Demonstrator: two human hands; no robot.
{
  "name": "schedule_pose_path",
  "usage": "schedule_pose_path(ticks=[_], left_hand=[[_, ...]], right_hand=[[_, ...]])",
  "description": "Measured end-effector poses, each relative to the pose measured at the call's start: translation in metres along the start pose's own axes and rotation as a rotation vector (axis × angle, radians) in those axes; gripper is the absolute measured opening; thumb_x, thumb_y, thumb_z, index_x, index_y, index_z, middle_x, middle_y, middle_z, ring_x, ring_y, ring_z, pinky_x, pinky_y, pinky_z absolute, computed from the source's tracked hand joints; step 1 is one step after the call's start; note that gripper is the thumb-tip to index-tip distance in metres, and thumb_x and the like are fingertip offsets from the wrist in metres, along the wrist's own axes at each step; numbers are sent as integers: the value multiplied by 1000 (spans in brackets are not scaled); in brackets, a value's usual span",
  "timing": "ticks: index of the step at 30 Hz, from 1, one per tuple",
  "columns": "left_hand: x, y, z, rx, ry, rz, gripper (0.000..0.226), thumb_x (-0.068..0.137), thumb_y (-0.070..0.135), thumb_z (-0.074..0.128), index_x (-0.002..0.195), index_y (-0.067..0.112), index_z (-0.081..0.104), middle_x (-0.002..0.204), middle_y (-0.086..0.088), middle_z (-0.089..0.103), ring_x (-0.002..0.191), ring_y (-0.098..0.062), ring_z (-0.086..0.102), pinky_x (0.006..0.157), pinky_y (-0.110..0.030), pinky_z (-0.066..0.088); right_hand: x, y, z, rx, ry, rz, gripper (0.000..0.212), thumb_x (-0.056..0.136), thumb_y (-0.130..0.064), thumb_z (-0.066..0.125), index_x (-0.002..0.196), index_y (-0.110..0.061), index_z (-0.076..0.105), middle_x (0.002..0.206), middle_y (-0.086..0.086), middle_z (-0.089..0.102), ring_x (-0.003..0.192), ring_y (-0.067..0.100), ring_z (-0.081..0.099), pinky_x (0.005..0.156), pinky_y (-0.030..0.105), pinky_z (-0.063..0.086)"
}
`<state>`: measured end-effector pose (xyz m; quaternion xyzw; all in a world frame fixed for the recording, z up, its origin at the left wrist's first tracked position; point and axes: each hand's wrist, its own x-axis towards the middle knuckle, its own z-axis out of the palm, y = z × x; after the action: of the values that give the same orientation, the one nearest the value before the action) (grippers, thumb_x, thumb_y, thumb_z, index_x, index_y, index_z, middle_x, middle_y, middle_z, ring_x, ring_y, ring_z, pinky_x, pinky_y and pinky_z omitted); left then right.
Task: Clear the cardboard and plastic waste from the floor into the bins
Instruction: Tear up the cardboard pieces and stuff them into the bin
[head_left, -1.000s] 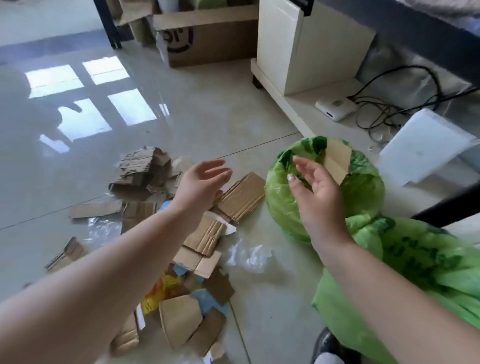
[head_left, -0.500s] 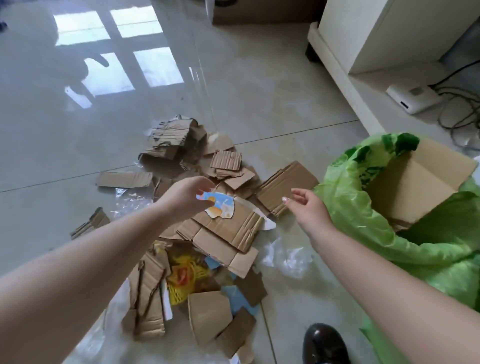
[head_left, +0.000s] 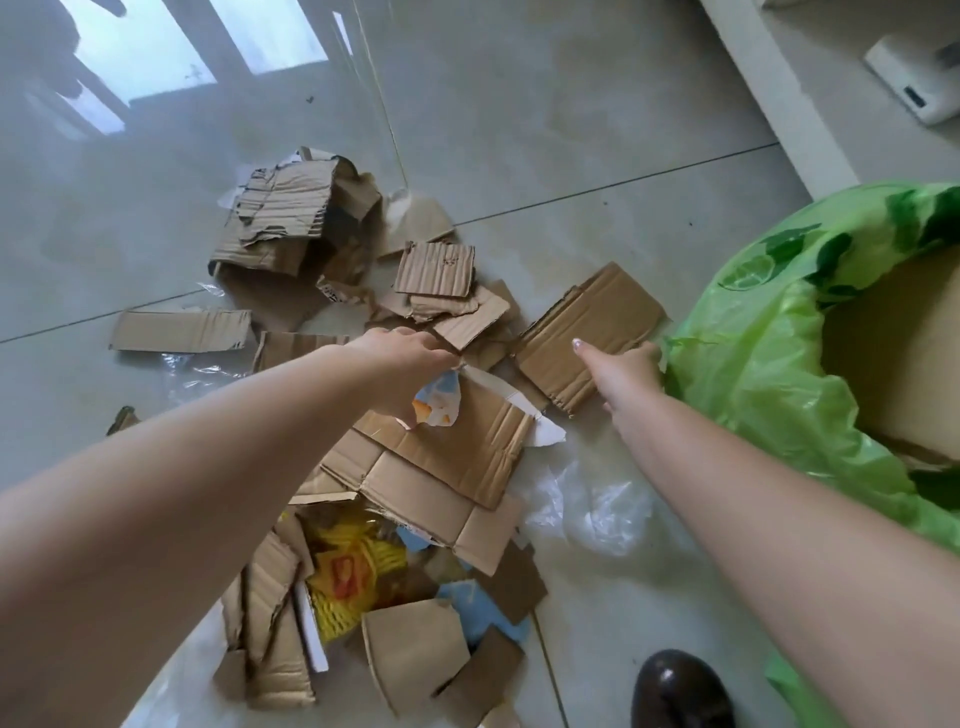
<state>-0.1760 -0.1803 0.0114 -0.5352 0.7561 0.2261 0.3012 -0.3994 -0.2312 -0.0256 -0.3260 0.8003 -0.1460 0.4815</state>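
Left hand (head_left: 402, 358) closed on printed scrap (head_left: 439, 402) hanging below it. Right hand (head_left: 626, 366) grips near edge of flat cardboard panel (head_left: 589, 332), thumb on top. Green bag (head_left: 769, 374) just right; clear plastic (head_left: 597, 506) nearer.

No text is reading clearly anywhere. The yellow wrapper (head_left: 347, 571) is showing a red mark too blurred to make out, and the green bag (head_left: 753, 332) is bearing only leaf-like prints.
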Motion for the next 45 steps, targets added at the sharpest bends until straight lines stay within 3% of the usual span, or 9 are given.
schedule_pose_path(ticks=[8, 15, 19, 23, 26, 30, 35, 38, 45], left_hand=[[11, -5, 3, 61, -1, -3, 93, 63, 53, 76, 141, 30, 32, 131, -5, 40, 118, -24, 41, 94, -37, 47], [0, -11, -4, 45, 30, -9, 84, 62, 57, 74, 130, 24, 39, 122, -2, 50, 110, -23, 51, 90, -36, 47], [-17, -14, -19, -39, 78, -54, 67, 67, 53, 72, 120, 24, 44, 106, 1, 61, 91, -22, 59, 78, -33, 50], [-44, -16, -40, -101, 107, -111, 55, 73, 45, 71, 118, 23, 48, 98, 3, 58, 83, -19, 55, 67, -30, 49], [-72, -21, -53, -163, 173, -155, 52, 74, 42, 72, 118, 23, 50, 105, 1, 62, 84, -17, 54, 66, -29, 49], [-125, -33, -56, -249, 340, -298, 47, 74, 42, 71, 111, 17, 57, 98, -4, 60, 81, -22, 52, 67, -31, 49], [-159, -52, -52, -454, 460, -474, 38, 76, 38, 71, 98, 9, 62, 88, -10, 60, 77, -28, 56, 66, -31, 45], [-181, -65, -35, -709, 542, -573, 28, 77, 30, 73, 95, 15, 58, 90, -9, 60, 77, -27, 57, 68, -31, 44], [-195, -89, 4, -1378, 706, -679, 32, 80, 19, 72, 107, 12, 58, 98, -13, 64, 88, -33, 62, 77, -41, 51]], right_hand=[[16, 2, 13, 34, 115, 3, 85, 68, -31, 82, 134, -3, 36, 137, 12, 48, 121, 29, 51, 101, 38, 43], [7, 5, 16, 167, 32, -74, 20, 82, -25, 69, 90, -10, 58, 91, 2, 60, 86, 23, 55, 76, 29, 43], [-16, -1, 8, 269, 38, -129, 31, 87, -21, 62, 63, -17, 43, 63, -3, 48, 58, 14, 43, 53, 25, 35], [-47, -25, -14, 159, 59, -349, 29, 88, -23, 59, 63, -18, 46, 65, -6, 51, 58, 8, 47, 51, 21, 38], [-70, -43, -27, 203, 35, -490, 14, 88, -21, 58, 75, -18, 55, 70, -12, 56, 62, 0, 52, 46, 6, 40], [-97, -42, -27, 272, 11, -553, 13, 87, -24, 60, 75, -21, 57, 76, -12, 61, 72, 9, 60, 66, 19, 49], [-95, -19, -23, 350, 45, -480, 26, 87, -31, 63, 68, -20, 50, 73, -9, 56, 64, 4, 51, 56, 16, 43], [-89, -6, -22, 410, -26, -356, 22, 86, -34, 63, 73, -18, 54, 82, -5, 61, 78, 15, 60, 75, 29, 50], [-66, -4, -11, -194, -449, -373, 30, 89, -30, 61, 111, -10, 61, 107, 7, 66, 100, 24, 63, 97, 40, 48]])
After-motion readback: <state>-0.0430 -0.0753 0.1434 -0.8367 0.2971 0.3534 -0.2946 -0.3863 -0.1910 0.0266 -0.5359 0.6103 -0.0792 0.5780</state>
